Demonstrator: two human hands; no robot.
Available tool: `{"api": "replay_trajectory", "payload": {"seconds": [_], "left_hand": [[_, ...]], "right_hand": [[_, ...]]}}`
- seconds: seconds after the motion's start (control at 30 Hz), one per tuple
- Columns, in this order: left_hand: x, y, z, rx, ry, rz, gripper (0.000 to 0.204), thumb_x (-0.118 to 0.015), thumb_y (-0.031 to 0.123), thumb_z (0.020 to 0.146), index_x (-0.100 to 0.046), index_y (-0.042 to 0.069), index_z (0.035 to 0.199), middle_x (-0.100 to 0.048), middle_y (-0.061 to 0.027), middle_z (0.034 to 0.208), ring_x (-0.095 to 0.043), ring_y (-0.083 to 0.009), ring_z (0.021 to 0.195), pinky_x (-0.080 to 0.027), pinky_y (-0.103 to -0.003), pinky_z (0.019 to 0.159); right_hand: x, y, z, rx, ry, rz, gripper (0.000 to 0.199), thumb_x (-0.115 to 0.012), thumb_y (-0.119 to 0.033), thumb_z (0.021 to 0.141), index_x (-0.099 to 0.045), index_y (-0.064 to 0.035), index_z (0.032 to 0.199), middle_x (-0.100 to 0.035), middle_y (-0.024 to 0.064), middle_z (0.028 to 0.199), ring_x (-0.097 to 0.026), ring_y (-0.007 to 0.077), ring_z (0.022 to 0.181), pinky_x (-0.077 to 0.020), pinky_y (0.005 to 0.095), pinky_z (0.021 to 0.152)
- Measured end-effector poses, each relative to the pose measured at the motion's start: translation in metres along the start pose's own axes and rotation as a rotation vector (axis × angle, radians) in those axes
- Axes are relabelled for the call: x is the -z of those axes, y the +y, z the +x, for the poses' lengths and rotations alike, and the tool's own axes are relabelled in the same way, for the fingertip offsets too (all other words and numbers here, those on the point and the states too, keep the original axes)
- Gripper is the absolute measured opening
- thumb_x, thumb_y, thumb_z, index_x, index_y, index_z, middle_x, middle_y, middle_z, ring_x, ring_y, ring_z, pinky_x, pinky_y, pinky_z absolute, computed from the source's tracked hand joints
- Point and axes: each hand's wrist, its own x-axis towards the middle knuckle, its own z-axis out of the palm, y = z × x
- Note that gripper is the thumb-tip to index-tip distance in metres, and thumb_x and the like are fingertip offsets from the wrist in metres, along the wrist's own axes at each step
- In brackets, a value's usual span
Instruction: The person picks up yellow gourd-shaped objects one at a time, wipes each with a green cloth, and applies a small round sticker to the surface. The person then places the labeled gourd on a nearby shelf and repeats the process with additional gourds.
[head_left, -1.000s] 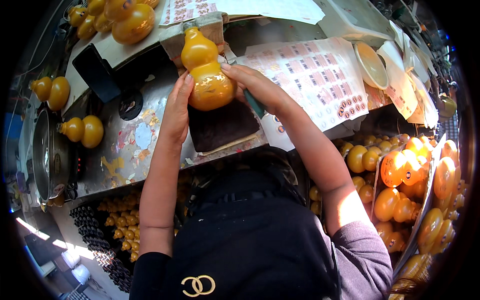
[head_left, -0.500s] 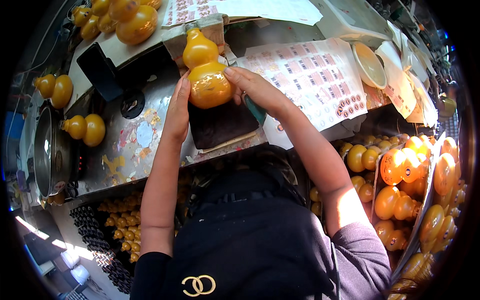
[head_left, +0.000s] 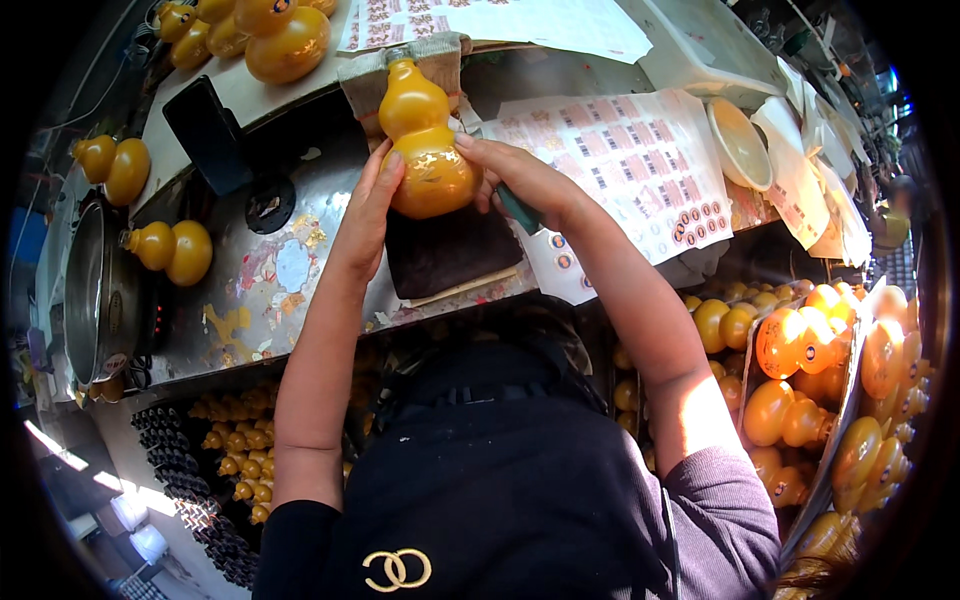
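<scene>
A glossy yellow gourd-shaped bottle (head_left: 430, 165) lies tilted, its neck pointing away from me over a folded cloth (head_left: 450, 60). Gold decoration shows on its larger bulb. My left hand (head_left: 365, 220) is closed against the left side of that bulb, thumb on its surface. On the right side my right hand (head_left: 520, 185) grips the bulb, its thumb near the waist. A green handle (head_left: 518, 208) is tucked in the right hand's fingers; its other end is hidden. Beneath the bottle is a dark brown pad (head_left: 450, 250).
Printed sticker sheets (head_left: 620, 160) lie to the right, beside a cream bowl (head_left: 740, 145). A black phone-like device (head_left: 207, 135) stands left. More gourd bottles stand on the table (head_left: 172, 252) and in crates (head_left: 785, 410) at lower right. A round metal pan (head_left: 88, 295) sits far left.
The view has shifted slightly. My left thumb has moved a little further onto the bottle's front. Both hands still hold the bottle, and the green handle stays in the right hand.
</scene>
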Motion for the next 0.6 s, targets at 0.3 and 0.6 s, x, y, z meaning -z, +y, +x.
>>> {"api": "replay_trajectory", "payload": {"seconds": [0.3, 0.6], "left_hand": [[-0.015, -0.003, -0.001, -0.114, 0.108, 0.07, 0.056, -0.027, 0.043, 0.104, -0.04, -0.001, 0.136, -0.053, -0.0111, 0.128, -0.051, -0.0169, 0.119, -0.036, -0.028, 0.103], [-0.012, -0.005, 0.001, -0.135, 0.138, 0.244, 0.062, -0.026, 0.048, 0.103, -0.041, -0.002, 0.136, -0.052, -0.0136, 0.129, -0.049, -0.0191, 0.121, -0.035, -0.03, 0.104]], "right_hand": [[0.009, -0.021, -0.023, 0.522, 0.055, -0.083, 0.027, -0.063, -0.019, 0.091, -0.056, -0.0036, 0.112, -0.062, 0.0043, 0.095, -0.058, 0.0081, 0.09, -0.0484, 0.0235, 0.08], [0.015, -0.04, 0.013, 0.634, 0.187, -0.619, 0.031, -0.063, -0.022, 0.089, -0.055, -0.0012, 0.11, -0.062, 0.0098, 0.094, -0.059, 0.0151, 0.088, -0.048, 0.0287, 0.079]]}}
